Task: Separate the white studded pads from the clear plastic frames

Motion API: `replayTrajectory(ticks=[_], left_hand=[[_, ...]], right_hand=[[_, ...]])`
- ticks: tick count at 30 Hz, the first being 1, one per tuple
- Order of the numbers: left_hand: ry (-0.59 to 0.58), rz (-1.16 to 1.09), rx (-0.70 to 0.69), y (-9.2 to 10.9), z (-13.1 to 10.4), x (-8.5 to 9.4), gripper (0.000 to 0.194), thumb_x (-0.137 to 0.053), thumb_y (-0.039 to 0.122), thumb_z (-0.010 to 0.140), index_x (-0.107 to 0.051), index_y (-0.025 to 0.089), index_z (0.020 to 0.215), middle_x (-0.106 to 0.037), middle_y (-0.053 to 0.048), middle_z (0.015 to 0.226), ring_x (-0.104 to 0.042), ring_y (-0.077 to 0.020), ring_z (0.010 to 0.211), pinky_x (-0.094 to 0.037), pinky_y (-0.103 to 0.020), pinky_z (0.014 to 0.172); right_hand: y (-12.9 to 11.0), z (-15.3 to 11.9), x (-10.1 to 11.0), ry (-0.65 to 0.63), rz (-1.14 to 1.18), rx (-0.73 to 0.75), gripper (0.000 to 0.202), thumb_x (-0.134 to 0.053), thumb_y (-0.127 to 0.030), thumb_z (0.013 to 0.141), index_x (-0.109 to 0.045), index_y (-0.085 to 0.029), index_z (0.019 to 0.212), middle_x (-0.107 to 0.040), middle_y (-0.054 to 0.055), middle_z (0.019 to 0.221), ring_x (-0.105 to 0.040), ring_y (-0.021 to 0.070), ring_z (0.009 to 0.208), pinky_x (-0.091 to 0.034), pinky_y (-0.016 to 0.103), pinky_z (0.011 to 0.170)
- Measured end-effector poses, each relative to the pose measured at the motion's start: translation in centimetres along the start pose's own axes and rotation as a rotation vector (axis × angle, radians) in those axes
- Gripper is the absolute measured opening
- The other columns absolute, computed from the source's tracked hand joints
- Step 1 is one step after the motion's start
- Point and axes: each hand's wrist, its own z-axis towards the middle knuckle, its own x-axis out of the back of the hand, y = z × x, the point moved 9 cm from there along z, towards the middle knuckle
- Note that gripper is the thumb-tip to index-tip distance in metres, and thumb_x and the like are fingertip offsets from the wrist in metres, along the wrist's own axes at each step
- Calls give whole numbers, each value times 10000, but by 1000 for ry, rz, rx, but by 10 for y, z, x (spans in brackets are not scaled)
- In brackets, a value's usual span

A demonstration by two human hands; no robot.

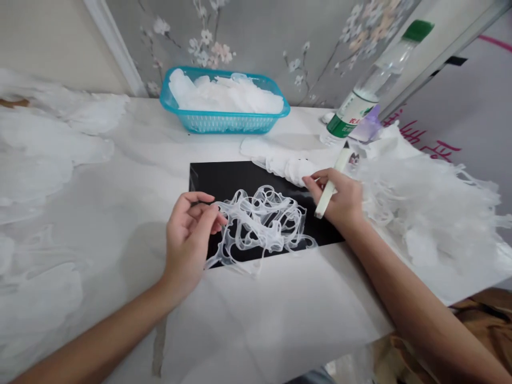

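Observation:
My left hand (192,234) pinches the left end of a tangled web of translucent white plastic strips (276,234). The web lies over a black sheet (224,176), with some loops hanging past its front edge. In my right hand (340,197) is a slim pale green pen-like tool (333,186) with a dark pointed upper end and a small cat-shaped ornament; its exact kind cannot be made out. The right thumb and fingertip come together at the end of a row of overlapping white translucent pieces (290,168). Whether they grip one is unclear.
Behind the sheet, a blue plastic basket (224,122) holds many white pieces. A clear bottle with a green cap (360,98) stands at the back right. Heaps of white translucent scraps (440,213) lie right, and thin white sheets (36,154) spread left.

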Motion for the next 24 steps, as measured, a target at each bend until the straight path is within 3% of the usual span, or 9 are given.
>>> replayTrajectory(ticks=[3,7,10,12,17,24], left_hand=[[100,-80,25,-5,3,10,100,-559,139,742,-499,201,793,-533,56,535,-467,-75,491,-400,-164,485],[73,-73,24,-5,4,7,114,-550,135,742,-489,213,799,-499,60,508,-451,-85,496,-396,-172,497],[80,-75,20,-2,4,7,128,-546,145,746,-477,228,816,-477,69,498,-420,-83,461,-365,-167,453],[106,-92,28,-2,3,10,125,-536,149,745,-470,235,808,-453,78,487,-366,-74,416,-315,-162,397],[140,-181,46,-6,7,16,128,-549,168,726,-475,239,803,-444,84,487,-355,-73,401,-291,-161,372],[173,-228,22,-2,13,20,132,-576,155,690,-497,222,773,-448,76,478,-383,-81,431,-300,-175,394]], right_hand=[[-37,-10,-18,-184,131,111,296,-578,-458,853,-639,-170,883,-641,39,783,-582,169,712,-444,276,665],[-105,-45,-46,-535,480,256,405,-625,-483,826,-604,-157,1068,-590,97,1124,-545,206,939,-458,330,831],[-153,-72,-50,-596,540,438,715,-715,-596,680,-520,-119,1176,-483,155,1265,-440,272,1133,-372,394,976],[-169,-88,-60,-684,457,523,667,-699,-566,721,-500,-130,1185,-428,141,1322,-400,270,1178,-331,416,1007],[-170,-92,-62,-766,470,581,163,-518,-241,910,-551,-182,1059,-506,43,1262,-448,160,1157,-349,320,991],[-146,-88,-29,-832,617,480,106,-536,-107,813,-563,-168,896,-616,32,1090,-571,113,985,-405,241,923]])
